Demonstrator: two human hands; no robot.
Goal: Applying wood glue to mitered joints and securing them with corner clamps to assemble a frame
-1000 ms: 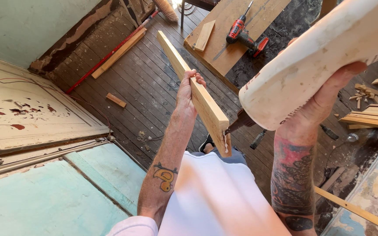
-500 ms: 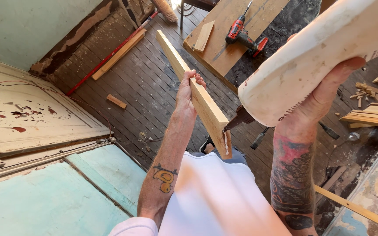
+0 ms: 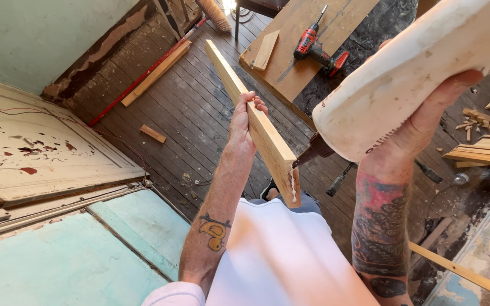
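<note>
Big white glue bottle [image 3: 426, 73] cut off at top-right edge; right hand [image 3: 426, 122] mostly hidden behind it

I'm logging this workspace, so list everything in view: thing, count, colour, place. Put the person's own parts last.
Wooden board: one, pale, held up over the floor, white bead on its near end.
Glue bottle: one large, off-white with a brown nozzle, tipped at the board's near end.
Cordless drill: one, red and black, on the plywood sheet.
Plywood sheet: one, tan, on the floor at top.
Wood offcut: one, pale, on the sheet.
Small block: one, tan, on the dark floorboards.
Long red bar: one, by the wall.
Wood scraps: several, pale, at right.
Old door: one, peeling cream, at left.
Left hand: grips the board.
Right hand: holds the bottle.
</note>
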